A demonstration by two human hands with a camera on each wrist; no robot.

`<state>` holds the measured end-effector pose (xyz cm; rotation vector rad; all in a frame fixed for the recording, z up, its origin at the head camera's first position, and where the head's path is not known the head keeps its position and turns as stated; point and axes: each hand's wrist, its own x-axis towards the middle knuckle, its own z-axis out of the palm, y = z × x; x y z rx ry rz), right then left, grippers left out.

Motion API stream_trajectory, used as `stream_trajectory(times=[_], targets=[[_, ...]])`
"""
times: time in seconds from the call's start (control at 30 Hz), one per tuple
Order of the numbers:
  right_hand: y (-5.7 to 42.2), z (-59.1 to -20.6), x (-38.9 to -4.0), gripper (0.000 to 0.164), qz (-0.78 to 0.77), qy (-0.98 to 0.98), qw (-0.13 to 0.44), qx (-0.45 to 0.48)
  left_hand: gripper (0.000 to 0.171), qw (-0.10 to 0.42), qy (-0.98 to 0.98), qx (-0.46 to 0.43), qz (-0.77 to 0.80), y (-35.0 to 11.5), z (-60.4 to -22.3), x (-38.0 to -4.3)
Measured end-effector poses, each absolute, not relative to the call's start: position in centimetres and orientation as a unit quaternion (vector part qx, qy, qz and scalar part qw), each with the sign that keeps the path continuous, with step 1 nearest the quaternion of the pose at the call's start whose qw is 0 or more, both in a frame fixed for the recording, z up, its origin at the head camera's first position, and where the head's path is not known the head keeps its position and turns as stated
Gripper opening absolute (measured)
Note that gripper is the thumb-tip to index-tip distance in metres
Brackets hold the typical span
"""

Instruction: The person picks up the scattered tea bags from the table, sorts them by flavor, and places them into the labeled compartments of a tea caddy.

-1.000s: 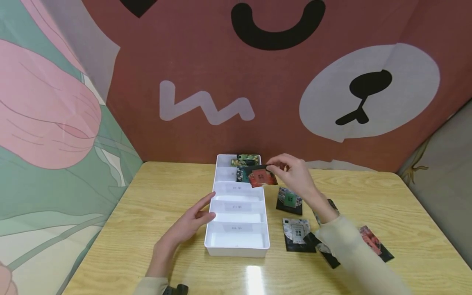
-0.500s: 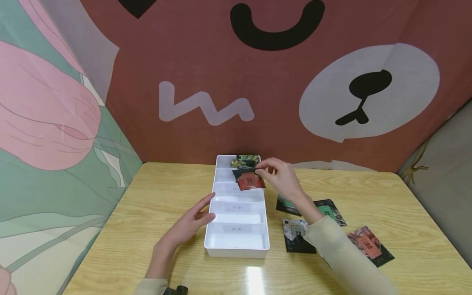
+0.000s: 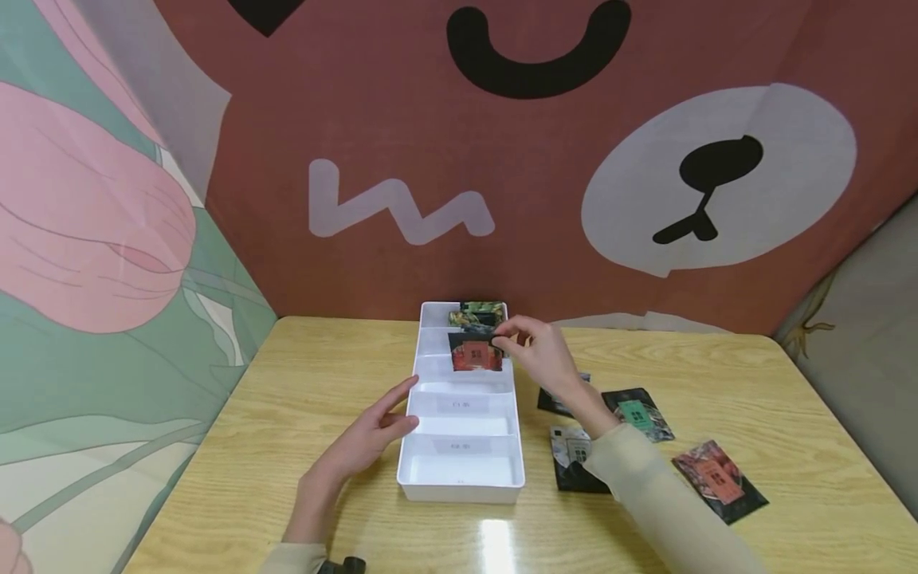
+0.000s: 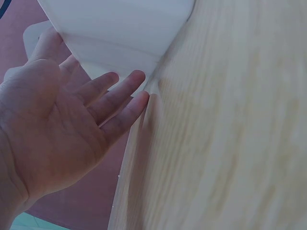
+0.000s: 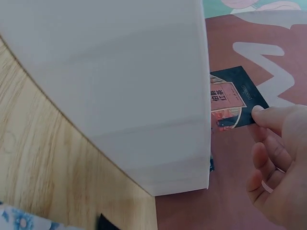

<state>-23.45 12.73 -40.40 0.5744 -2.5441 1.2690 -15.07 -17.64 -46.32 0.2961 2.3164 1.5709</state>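
My right hand (image 3: pixel 541 355) pinches a red and black tea packet (image 3: pixel 476 352) by its upper right corner. The packet hangs over the middle compartments of a white divided box (image 3: pixel 460 492), covering part of one compartment's label. In the right wrist view, thumb and fingers grip the dark edge of the tea packet (image 5: pixel 247 93), partly hidden behind the box wall (image 5: pixel 120 96). My left hand (image 3: pixel 362 440) rests against the box's left side, thumb and index finger at the rim. The left wrist view shows that hand (image 4: pixel 53 129) with fingers spread and loosely bent along the box.
Yellow-green packets (image 3: pixel 480 312) lie in the box's rear compartment. Right of the box, a green-labelled packet (image 3: pixel 637 413), a red packet (image 3: pixel 719 481) and a silver-grey packet (image 3: pixel 569 442) lie on the wooden table (image 3: pixel 344 351). The right forearm partly covers another packet (image 3: pixel 552 402). A printed backdrop stands behind.
My right hand has moved left and slightly down with the red tea packet, which now hangs nearly level over the box. The left hand stays at the box's side.
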Motion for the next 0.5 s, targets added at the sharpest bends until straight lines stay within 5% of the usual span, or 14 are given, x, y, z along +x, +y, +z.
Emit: stream_trajectory(times=[0.5], targets=[[13.9, -41.7, -23.5, 0.012, 0.406, -0.89, 0.1, 0.182, 0.064, 0.16, 0.811, 0.105, 0.554, -17.6, -46.2, -15.1]])
